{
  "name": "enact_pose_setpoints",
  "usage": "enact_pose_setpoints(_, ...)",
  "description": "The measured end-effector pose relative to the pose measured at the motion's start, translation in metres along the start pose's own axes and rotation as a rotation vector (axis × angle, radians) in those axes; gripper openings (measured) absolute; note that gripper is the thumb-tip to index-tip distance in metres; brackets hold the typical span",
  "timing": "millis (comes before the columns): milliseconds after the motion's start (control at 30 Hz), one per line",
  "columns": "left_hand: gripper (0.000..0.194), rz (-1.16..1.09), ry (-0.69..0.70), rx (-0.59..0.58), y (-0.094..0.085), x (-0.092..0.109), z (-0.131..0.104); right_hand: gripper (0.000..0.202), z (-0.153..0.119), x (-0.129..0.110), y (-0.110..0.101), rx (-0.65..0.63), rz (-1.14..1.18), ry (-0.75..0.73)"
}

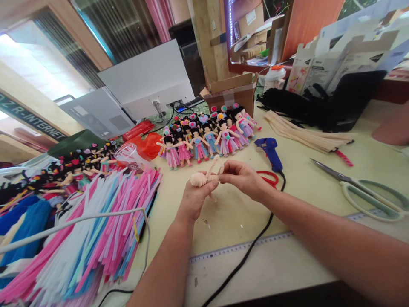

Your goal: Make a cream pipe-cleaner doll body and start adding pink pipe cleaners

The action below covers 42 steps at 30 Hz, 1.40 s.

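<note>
Near the middle of the table, my left hand [197, 196] is closed around a cream doll body made of pipe cleaners [198, 179], its round head at the left and a twisted limb sticking up. My right hand [240, 177] pinches at the same doll body from the right, fingertips pressed together beside the left thumb. Part of the doll is hidden inside the fingers. Just beyond both hands stand several finished dolls [198, 143] with black hair and pink, blue and purple skirts. A blue glue gun [269, 152] lies right of my right hand.
Pink, white and blue pipe cleaners [105, 221] are heaped at the left, crossed by a white cable. Scissors [364, 187] and cream pipe cleaners [306, 132] lie at the right. A black cord [246, 256] crosses the ruler strip [233, 250]. A cardboard box [230, 91] stands behind the dolls.
</note>
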<state>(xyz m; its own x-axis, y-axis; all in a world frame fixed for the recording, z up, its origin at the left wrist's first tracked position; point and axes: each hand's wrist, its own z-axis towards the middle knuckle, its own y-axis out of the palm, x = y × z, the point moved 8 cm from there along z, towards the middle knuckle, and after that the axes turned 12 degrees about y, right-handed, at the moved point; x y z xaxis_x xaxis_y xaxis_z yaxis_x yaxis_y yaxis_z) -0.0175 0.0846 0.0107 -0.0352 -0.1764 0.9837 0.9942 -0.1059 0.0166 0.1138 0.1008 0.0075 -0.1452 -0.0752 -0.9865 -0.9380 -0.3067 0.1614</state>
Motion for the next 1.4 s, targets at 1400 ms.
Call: enact_pose_setpoints(1400,0.023,0.207,0.113,0.004,-0.003,0.015,-0.005,0.02,-0.004,0.011,-0.005,-0.105,0.049,0.318)
